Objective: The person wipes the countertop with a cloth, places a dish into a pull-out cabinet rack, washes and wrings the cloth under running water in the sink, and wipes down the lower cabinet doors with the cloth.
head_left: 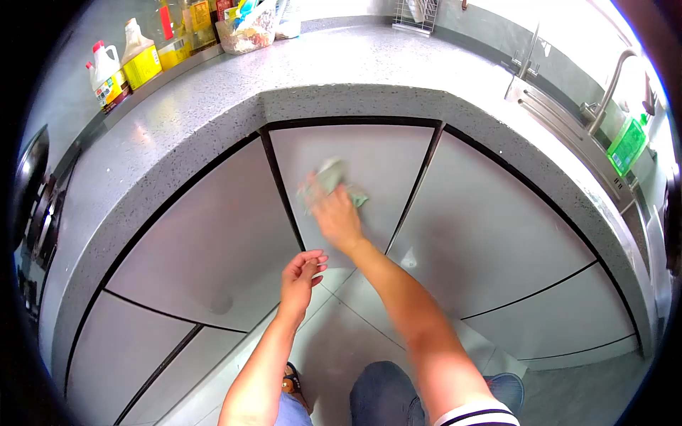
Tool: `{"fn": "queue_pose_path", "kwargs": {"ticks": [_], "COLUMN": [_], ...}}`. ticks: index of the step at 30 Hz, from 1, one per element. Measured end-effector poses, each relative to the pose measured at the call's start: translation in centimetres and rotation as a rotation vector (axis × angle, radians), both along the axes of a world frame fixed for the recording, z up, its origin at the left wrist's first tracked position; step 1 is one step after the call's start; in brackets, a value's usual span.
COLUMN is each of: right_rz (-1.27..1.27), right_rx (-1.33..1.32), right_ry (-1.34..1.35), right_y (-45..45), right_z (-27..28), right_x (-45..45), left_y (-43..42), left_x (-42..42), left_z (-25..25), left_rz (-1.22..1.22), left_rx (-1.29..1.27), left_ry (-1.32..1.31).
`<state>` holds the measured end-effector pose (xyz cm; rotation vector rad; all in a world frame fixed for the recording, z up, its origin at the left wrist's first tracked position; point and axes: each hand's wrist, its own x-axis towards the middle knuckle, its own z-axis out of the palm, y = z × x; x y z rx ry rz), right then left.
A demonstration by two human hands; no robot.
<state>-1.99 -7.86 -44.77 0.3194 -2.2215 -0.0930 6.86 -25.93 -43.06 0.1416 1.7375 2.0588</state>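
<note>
A pale green cloth (pixel 331 174) lies under my right hand (pixel 337 214), pressed against the middle cabinet door (pixel 387 153) below the counter. Motion blurs that hand and part of the cloth, which sticks out above the fingers and to their right. My left hand (pixel 304 273) hangs in front of the lower part of the doors, its fingers curled loosely and apart, with nothing in it.
A speckled grey counter (pixel 341 60) curves around. Bottles (pixel 142 57) and a bag-lined basket (pixel 246 32) stand at the back left, a wire rack (pixel 414 15) at the back. At right are a sink (pixel 561 128) and green bottle (pixel 627 144); a stove (pixel 50 213) is left.
</note>
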Motion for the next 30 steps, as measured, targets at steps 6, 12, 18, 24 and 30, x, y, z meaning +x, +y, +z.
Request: {"fn": "queue_pose_path", "kwargs": {"ticks": [6, 12, 18, 24, 30], "right_rz": [-0.263, -0.250, -0.043, -0.309, -0.038], "right_rx": [-0.135, -0.366, 0.043, -0.645, 0.008], "right_ry": [0.045, 0.180, -0.066, 0.321, -0.195], "right_y": [6.7, -6.3, 0.6, 2.5, -5.3], "right_z": [5.2, 7.8, 2.5, -0.9, -10.4], "right_x": [3.7, -1.8, -1.8, 2.9, 0.7], "left_y": [-3.9, -5.0, -5.0, -7.4, -6.4], "left_x": [-1.1, -1.8, -1.2, 0.2, -2.9], "left_z": [-2.4, -2.3, -3.8, -5.0, -10.7], "left_rz": [0.041, 0.090, 0.034, 0.062, 0.105], "left_rx": [-0.029, -0.080, -0.084, -0.115, -0.116], "left_ry": [-0.014, -0.031, -0.067, -0.128, -0.204]}}
